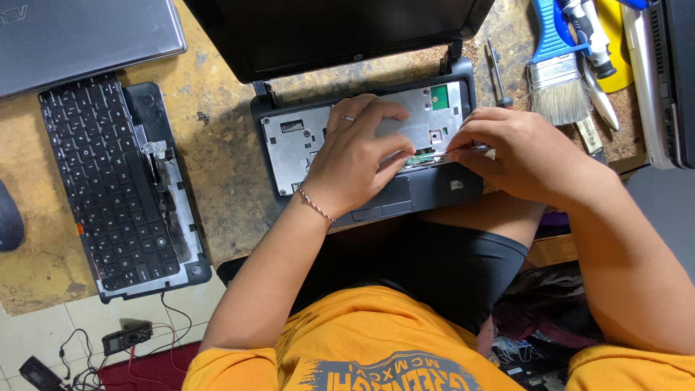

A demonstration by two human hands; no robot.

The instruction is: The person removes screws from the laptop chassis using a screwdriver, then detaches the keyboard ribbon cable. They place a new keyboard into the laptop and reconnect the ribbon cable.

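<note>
Laptop base (304,137) at 12 o'clock on the tabletop (217,145), keyboard off, metal plate bare, screen (326,29) tilted back. Left hand (358,148) flat on the plate, fingers spread, covers its middle. Right hand (517,148) at 3 o'clock, fingers pinching a thin flat cable (463,148) by the palmrest; contact point partly hidden. One loose keyboard (108,181) at 9 o'clock. One closed grey laptop (79,36) at 10. One paintbrush (557,72), one screwdriver (496,72) at 2.

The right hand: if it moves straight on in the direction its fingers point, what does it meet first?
Probably the fingertips of the left hand: the right hand points left across the laptop base, toward them.
</note>
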